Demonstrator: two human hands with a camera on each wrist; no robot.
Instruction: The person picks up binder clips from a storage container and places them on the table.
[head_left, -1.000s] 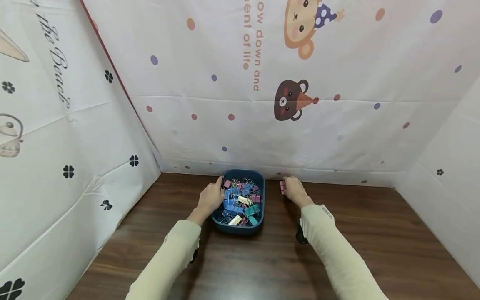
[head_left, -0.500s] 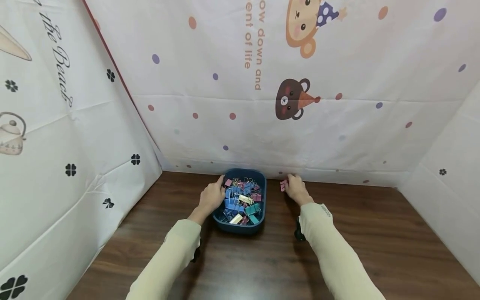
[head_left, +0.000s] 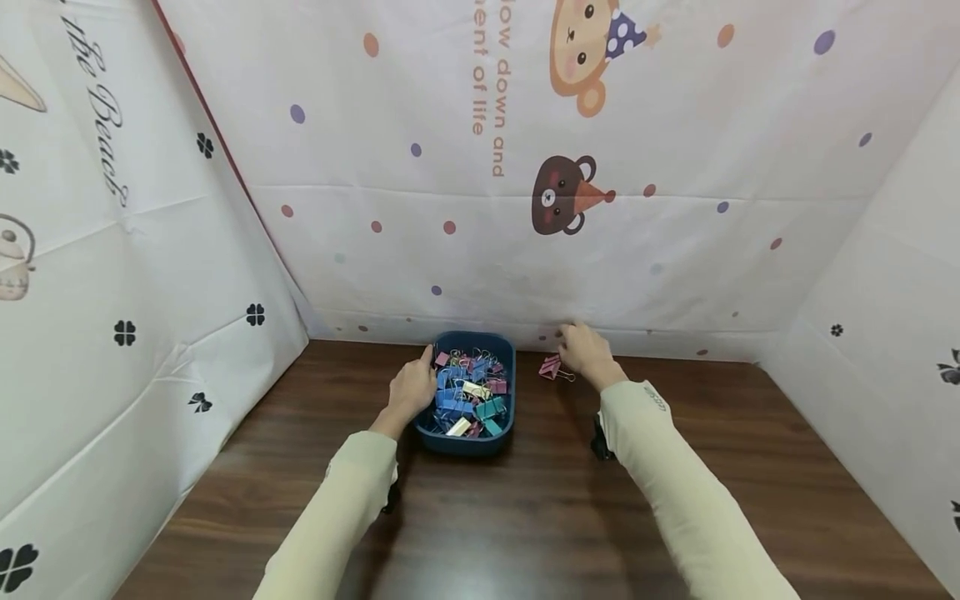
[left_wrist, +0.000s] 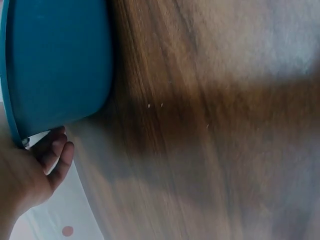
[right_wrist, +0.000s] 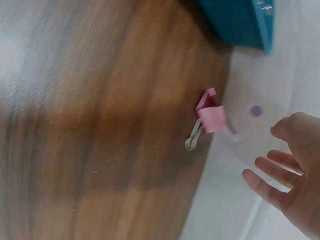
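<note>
A dark blue plastic bin (head_left: 462, 447) full of binder clips (head_left: 457, 400) in blue, pink, cream and teal stands against the back sheet. My left hand (head_left: 411, 388) grips its left rim; in the left wrist view the fingers (left_wrist: 61, 162) curl by the bin's outer corner, and the thumb is hidden. To the bin's right, a pink binder clip (head_left: 550, 367) lies on the table with its wire handle sticking out; whether a second one is joined to it, I cannot tell. Just beyond it hovers my right hand (head_left: 587, 350), fingers spread and apart from the clip (right_wrist: 212, 119).
The dark wooden table (head_left: 480, 517) ends at a white printed sheet (head_left: 390, 275) hung behind it. More sheets close off the left (head_left: 187, 417) and right (head_left: 847, 400) sides.
My right hand has let go of the pink binder clip and lifted slightly away toward the back sheet. The left hand stays at the bin. The head view has shifted slightly.
</note>
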